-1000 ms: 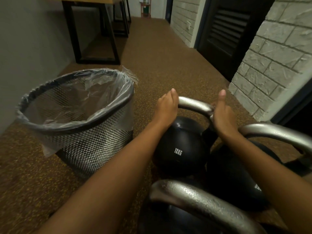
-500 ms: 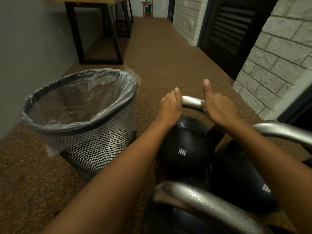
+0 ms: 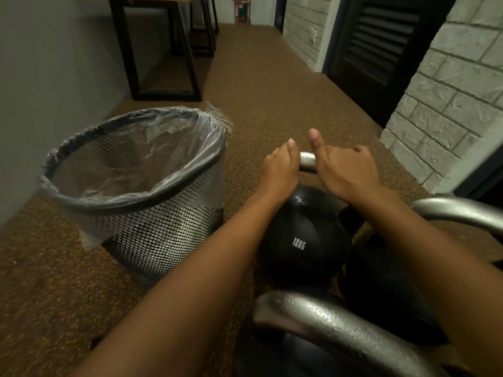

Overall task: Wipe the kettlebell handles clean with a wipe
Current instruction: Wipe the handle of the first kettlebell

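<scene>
Black 12KG kettlebell upright, silver handle on top; second kettlebell just right, third kettlebell nearest, both silver-handled.

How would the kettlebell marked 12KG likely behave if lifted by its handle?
Probably heavy for its size: the kettlebell bears a 12KG mark. Its handle looks like smooth, shiny metal, so possibly slippery. Being rounded, it might rock when set down.
</scene>
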{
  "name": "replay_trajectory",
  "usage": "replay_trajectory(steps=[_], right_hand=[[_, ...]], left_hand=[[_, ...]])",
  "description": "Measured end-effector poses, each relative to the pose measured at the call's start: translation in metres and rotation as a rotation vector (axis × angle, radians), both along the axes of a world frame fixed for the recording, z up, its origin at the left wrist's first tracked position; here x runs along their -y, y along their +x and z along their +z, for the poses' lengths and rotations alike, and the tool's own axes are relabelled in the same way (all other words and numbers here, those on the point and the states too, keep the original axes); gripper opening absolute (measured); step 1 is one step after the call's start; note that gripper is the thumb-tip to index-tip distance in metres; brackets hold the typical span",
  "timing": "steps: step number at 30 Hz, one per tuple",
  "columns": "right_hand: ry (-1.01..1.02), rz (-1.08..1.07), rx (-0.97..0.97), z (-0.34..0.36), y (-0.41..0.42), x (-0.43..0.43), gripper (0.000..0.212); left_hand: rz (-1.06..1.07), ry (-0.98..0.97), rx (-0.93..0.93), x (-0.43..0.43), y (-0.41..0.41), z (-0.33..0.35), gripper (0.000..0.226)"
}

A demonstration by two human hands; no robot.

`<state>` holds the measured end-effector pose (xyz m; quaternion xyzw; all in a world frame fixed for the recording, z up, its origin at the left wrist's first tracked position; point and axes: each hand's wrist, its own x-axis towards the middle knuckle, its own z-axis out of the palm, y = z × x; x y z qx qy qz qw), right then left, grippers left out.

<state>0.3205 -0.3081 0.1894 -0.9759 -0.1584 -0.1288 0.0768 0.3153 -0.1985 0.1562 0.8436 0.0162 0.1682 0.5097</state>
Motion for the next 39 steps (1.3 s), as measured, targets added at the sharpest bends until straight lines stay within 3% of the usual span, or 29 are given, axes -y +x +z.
replay_trajectory(steps=[2, 4, 8, 14, 20, 23, 27, 29, 31, 34, 37, 39], right_hand=[[-0.002, -0.039, -0.031, 0.0, 0.005, -0.001, 0.072], [-0.036, -0.063, 0.071, -0.006, 0.0, -0.006, 0.078], [-0.078, 0.009, 0.198, -0.019, -0.019, -0.013, 0.067], [0.002, -0.017, -0.014, 0.0, -0.003, 0.001, 0.08], [0.54, -0.118, -0.502, 0.003, 0.01, 0.045, 0.088], [0.743, -0.176, -0.606, -0.002, 0.007, 0.055, 0.086], [0.617, -0.222, -0.336, -0.006, -0.002, 0.041, 0.091], [0.487, -0.163, -0.111, -0.011, -0.011, 0.036, 0.084], [0.481, -0.116, -0.001, -0.017, -0.018, 0.034, 0.081], [0.72, -0.164, -0.036, -0.028, -0.014, 0.039, 0.084], [1.031, -0.326, -0.08, -0.042, -0.01, 0.043, 0.074], [1.131, -0.423, -0.094, -0.05, -0.013, 0.041, 0.072]], left_hand=[[0.007, 0.005, -0.001, 0.001, 0.0, 0.0, 0.048], [0.019, 0.012, 0.012, 0.001, 0.0, -0.001, 0.048], [0.001, -0.004, 0.008, 0.0, -0.002, -0.003, 0.045], [0.0, -0.009, -0.011, 0.001, -0.002, 0.001, 0.048], [-0.004, -0.013, -0.015, 0.0, -0.003, 0.001, 0.047], [0.007, 0.002, -0.013, 0.0, 0.0, -0.001, 0.048], [0.017, 0.018, 0.008, 0.0, 0.001, -0.001, 0.048], [0.019, 0.008, 0.016, 0.0, 0.002, -0.002, 0.047], [0.019, -0.001, 0.019, 0.0, 0.001, -0.002, 0.046], [0.009, 0.005, 0.012, 0.001, 0.001, -0.002, 0.047], [0.008, 0.018, 0.007, 0.0, 0.0, -0.001, 0.046], [0.013, 0.015, 0.01, 0.001, 0.0, -0.001, 0.046]])
